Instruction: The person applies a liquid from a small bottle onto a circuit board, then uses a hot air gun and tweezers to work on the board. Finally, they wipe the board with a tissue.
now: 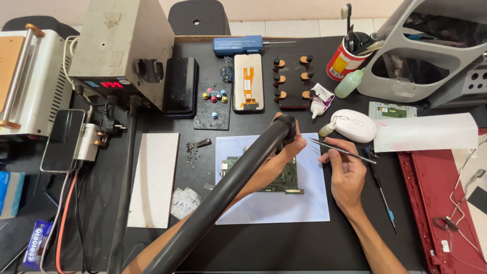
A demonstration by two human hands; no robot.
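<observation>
Over the pale mat (304, 208) on the tabletop (284, 248), the left hand (284, 152) was wrapped around the end of a black hose (223, 195), above the green circuit board (290, 178). Just right of it, the right hand (348, 176) pinched thin tweezers (341, 150), near a white mouse (355, 125).

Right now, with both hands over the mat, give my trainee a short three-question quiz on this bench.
1. True or false: the right hand holds thin metal tweezers.
2. What does the left hand grip? A) thick black hose B) white computer mouse
3. What lies on the pale blue mat under the hands?

Key: 1 true. 2 A. 3 A green circuit board.
</observation>
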